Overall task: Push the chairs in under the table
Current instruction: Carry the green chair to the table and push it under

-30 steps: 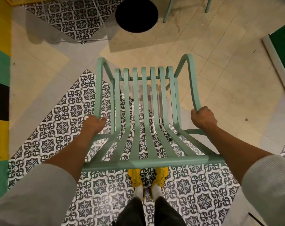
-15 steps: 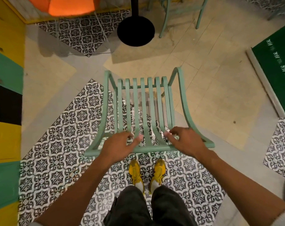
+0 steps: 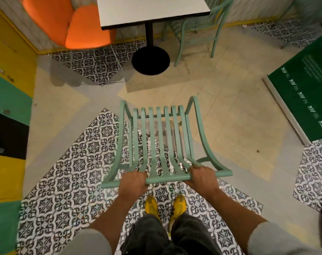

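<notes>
From your head camera, you stand on the patterned floor tiles (image 3: 68, 173) with your yellow shoes (image 3: 164, 207) just behind a mint-green slatted chair (image 3: 162, 142). Your left hand (image 3: 133, 181) grips the chair's top back rail left of its middle, fingers (image 3: 140, 174) curled over the rail and clenched around it. Your right hand (image 3: 202, 176) grips the same rail towards its right end, fingers wrapped over the rail. The chair stands on the floor well apart from the table (image 3: 152, 11), its seat front facing the table's black round base (image 3: 151, 60). The surface shows only at the top edge of the view, on a black post. A second green chair (image 3: 198, 30) stands by the surface's right edge, partly tucked beneath it. An orange seat (image 3: 82, 28) sits at the surface's left edge, and a dark green board (image 3: 307, 89) lies on the floor to the right.
</notes>
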The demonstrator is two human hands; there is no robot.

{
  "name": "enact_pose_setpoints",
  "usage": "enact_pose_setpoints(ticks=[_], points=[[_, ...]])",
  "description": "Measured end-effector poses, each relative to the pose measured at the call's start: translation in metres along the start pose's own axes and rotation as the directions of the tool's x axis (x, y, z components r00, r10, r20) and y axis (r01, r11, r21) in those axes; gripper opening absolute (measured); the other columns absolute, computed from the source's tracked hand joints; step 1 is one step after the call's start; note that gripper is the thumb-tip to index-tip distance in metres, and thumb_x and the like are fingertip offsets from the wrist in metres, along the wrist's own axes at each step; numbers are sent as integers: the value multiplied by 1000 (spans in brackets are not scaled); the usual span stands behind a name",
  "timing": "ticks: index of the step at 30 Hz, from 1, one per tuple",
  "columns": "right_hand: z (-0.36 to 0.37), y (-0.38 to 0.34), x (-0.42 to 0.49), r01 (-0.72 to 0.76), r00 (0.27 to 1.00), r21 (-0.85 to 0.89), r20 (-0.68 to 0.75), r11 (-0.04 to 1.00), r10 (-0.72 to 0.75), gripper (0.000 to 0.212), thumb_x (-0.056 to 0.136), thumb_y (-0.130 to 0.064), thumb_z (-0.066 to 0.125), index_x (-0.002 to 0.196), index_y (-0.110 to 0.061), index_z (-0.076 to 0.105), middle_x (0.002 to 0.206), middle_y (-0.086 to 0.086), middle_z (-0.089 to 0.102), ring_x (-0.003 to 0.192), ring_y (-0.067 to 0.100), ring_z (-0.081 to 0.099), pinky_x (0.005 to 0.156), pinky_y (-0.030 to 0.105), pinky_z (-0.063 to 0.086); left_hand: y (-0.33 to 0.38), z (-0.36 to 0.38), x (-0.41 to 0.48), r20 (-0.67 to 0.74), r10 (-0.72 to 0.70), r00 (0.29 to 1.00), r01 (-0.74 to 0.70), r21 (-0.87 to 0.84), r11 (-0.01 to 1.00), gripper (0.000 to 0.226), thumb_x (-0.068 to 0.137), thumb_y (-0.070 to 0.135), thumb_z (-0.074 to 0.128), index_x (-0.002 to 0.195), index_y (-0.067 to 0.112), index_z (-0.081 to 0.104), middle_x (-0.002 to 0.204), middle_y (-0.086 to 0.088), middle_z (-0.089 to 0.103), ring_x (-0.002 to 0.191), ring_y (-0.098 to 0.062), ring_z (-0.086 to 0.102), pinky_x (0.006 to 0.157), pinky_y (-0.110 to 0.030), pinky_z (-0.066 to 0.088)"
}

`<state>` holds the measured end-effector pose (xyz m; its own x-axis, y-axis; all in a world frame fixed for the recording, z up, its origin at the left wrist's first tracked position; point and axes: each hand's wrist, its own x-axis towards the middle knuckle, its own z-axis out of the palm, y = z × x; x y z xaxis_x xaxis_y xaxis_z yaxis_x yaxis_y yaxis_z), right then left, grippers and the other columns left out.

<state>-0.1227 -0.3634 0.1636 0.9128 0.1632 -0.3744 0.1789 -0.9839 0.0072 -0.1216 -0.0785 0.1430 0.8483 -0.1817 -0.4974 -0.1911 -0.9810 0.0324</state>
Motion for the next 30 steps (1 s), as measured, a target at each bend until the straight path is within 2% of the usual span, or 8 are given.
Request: enact_pose_setpoints(ticks=[4,8,12,20,25,30], points=[[10,4,3,16,1000,-12,0,1000,-16,51,91,-75,61,114,-31,71,96,-8,74,78,14,72,73,31,58,4,-6,-1,1,17,1000,-17,27,999,29,85,51,70,103,29,76,84,6,76,76,-19,74,74,-34,60],[18,1,5,-17,1000,-34,-1,999,17,53,87,-79,61,112,-33,72,95,-10,75,75,12,70,76,32,59,3,-6,-1,-5,35,999,-35,22,999,34,84,60,69,104,32,74,85,9,75,75,-16,72,71,-33,60],[14,2,7,-25,1000,-35,1,999,25,52,86,-77,64,111,-33,73,89,-9,74,74,13,70,76,32,57,3,-8,1,-24,66,998,-66,-16,998,32,86,57,69,105,32,73,86,11,73,74,-14,70,74,-34,61],[8,14,32,-23,999,-56,-25,998,22,53,85,-77,64,111,-32,74,91,-7,76,80,17,74,86,36,54,5,-14,22,-73,87,994,-86,25,996,32,87,57,68,105,30,74,85,9,73,72,-13,69,71,-32,60],[5,31,56,-12,1000,-34,-29,999,11,54,86,-79,61,103,-30,72,83,-9,71,72,15,69,80,33,55,9,-25,48,-56,43,997,-42,9,999,30,86,55,70,107,33,74,86,11,72,71,-9,64,71,-30,58],[-9,52,81,21,999,-24,-27,999,-22,54,86,-81,59,100,-31,72,79,-9,69,64,15,63,65,31,46,25,-49,75,-41,-22,999,22,-23,1000,24,87,46,70,105,31,76,89,9,75,80,-14,72,75,-33,58]])
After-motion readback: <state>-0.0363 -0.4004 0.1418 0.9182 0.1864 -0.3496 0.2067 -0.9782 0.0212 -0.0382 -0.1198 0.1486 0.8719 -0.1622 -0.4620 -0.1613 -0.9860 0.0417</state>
